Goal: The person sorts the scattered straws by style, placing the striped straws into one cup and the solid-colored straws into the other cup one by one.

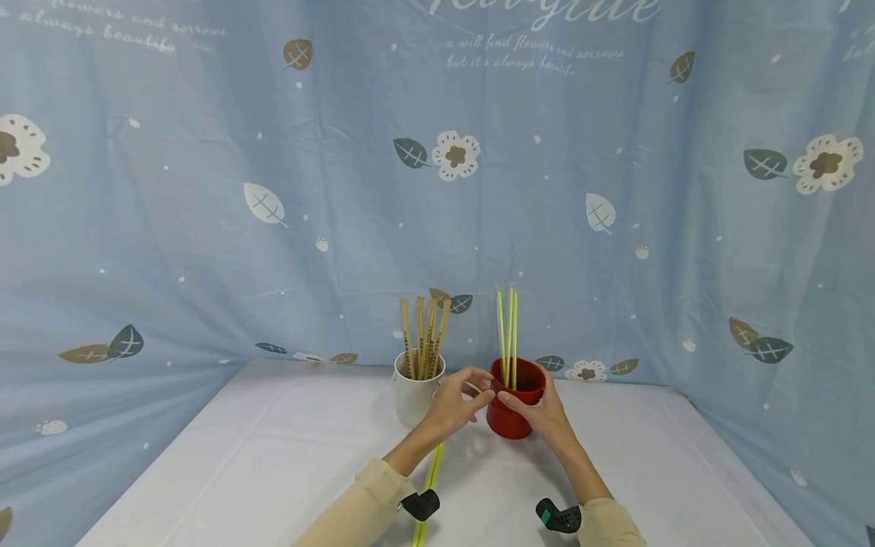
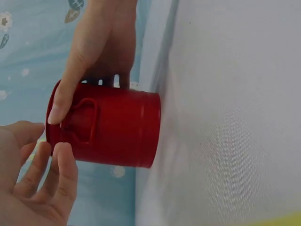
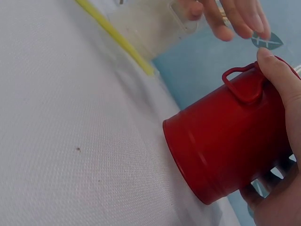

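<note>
My right hand [image 1: 547,416] holds a red bucket [image 1: 507,422] by its right side, thumb over the rim and the other fingers behind. Three or so thin yellow-green sticks [image 1: 508,334] stand up inside it. In the left wrist view the bucket [image 2: 120,125] shows a small loop handle on its wall, its base close to the white table. My left hand [image 1: 451,403] is at the bucket's left, fingers spread and loosely bent near the rim, holding nothing. The right wrist view shows those left fingers [image 3: 235,16] apart from the bucket.
Left of the red bucket stands a white bucket [image 1: 412,406] with several tan paper-wrapped sticks [image 1: 422,338] in it. A long yellow strip [image 1: 433,472] lies on the white table [image 1: 260,463], passing under my left forearm. A blue printed curtain [image 1: 355,251] hangs behind.
</note>
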Demonstrator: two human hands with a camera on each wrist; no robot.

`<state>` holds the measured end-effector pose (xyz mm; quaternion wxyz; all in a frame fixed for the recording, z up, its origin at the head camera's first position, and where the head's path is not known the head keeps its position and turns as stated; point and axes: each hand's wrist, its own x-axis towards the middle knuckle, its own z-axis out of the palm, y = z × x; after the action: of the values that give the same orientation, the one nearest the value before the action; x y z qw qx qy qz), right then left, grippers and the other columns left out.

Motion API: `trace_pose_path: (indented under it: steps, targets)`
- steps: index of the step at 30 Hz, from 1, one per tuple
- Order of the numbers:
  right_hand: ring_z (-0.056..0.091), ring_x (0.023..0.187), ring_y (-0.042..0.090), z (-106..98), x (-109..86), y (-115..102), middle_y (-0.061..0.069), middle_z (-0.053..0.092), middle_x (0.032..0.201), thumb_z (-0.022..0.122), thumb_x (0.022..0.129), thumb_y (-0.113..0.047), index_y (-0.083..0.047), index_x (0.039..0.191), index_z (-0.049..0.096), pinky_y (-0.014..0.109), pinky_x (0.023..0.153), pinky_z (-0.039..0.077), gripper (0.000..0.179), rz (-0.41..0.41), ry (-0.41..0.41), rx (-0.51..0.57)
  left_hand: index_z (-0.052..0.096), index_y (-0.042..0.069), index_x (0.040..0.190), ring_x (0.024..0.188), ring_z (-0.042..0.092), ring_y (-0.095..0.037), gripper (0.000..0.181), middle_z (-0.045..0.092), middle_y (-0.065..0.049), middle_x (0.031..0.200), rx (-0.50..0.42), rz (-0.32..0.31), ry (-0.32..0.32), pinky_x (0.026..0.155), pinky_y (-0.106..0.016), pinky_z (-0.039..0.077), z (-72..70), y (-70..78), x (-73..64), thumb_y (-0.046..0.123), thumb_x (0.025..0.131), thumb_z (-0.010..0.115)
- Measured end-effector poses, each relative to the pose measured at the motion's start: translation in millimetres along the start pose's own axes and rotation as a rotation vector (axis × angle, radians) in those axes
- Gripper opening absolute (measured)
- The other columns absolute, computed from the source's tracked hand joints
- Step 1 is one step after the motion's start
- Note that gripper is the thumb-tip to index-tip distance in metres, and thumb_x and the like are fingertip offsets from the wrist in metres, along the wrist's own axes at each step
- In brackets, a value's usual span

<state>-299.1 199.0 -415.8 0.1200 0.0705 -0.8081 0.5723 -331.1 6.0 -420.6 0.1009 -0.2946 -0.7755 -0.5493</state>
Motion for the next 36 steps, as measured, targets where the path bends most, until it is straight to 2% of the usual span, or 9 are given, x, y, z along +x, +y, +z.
trace_pose_path:
  steps: [10, 16, 23, 26, 32, 36]
  targets:
    - [0.039, 0.136, 0.036, 1.2, 1.3, -0.5, 0.017, 0.04, 0.148, 0.076, 0.086, -0.024, -0.007, 0.151, 0.022, 0.054, 0.103, 0.048, 0.087, 0.005, 0.006, -0.021, 0.067, 0.012, 0.112, 0.068, 0.065, -0.017, 0.023, 0.067, -0.01, 0.093, 0.081, 0.013, -0.007, 0.042, -0.024, 0.051, -21.7, 3.3, -16.3, 0.014, 0.09, 0.071]
    - [0.04, 0.136, 0.035, 1.7, 2.9, 2.1, 0.016, 0.041, 0.148, 0.076, 0.086, -0.024, -0.007, 0.151, 0.022, 0.053, 0.103, 0.048, 0.086, 0.012, 0.008, -0.021, 0.066, 0.013, 0.109, 0.065, 0.064, -0.013, 0.022, 0.068, -0.009, 0.09, 0.12, -0.01, -0.015, 0.042, -0.023, 0.05, -34.1, 6.1, -29.1, 0.014, 0.089, 0.073]
    - [0.038, 0.138, 0.033, 4.4, 16.8, 32.4, 0.011, 0.039, 0.149, 0.078, 0.084, -0.035, -0.016, 0.152, 0.021, 0.054, 0.104, 0.047, 0.091, 0.026, 0.026, -0.024, 0.067, 0.013, 0.107, 0.066, 0.062, -0.008, 0.026, 0.067, -0.006, 0.088, 0.182, -0.02, -0.039, 0.047, -0.022, 0.052, -43.3, 6.4, -39.0, 0.022, 0.085, 0.077]
    - [0.038, 0.137, 0.032, 5.0, 20.4, 38.9, 0.009, 0.04, 0.149, 0.079, 0.082, -0.039, -0.018, 0.151, 0.021, 0.053, 0.103, 0.048, 0.092, 0.019, 0.033, -0.042, 0.068, 0.011, 0.106, 0.066, 0.06, -0.005, 0.028, 0.068, -0.006, 0.086, 0.254, -0.009, -0.035, 0.054, -0.019, 0.052, -46.4, 6.1, -42.7, 0.024, 0.083, 0.079]
    - [0.039, 0.136, 0.032, 4.9, 21.6, 40.6, 0.009, 0.04, 0.148, 0.08, 0.081, -0.041, -0.018, 0.15, 0.023, 0.052, 0.1, 0.05, 0.093, 0.008, 0.045, -0.052, 0.071, 0.011, 0.097, 0.068, 0.062, -0.009, 0.023, 0.07, -0.002, 0.081, 0.454, 0.005, 0.039, 0.063, -0.022, 0.047, -50.8, 3.9, -48.4, 0.025, 0.081, 0.081]
    - [0.039, 0.137, 0.032, 4.6, 21.6, 40.9, 0.009, 0.04, 0.148, 0.08, 0.08, -0.041, -0.018, 0.15, 0.023, 0.052, 0.1, 0.05, 0.093, 0.013, 0.045, -0.055, 0.072, 0.011, 0.095, 0.072, 0.063, -0.012, 0.024, 0.069, 0.0, 0.08, 0.5, -0.028, 0.049, 0.065, -0.026, 0.043, -52.8, 2.1, -49.8, 0.027, 0.079, 0.081]
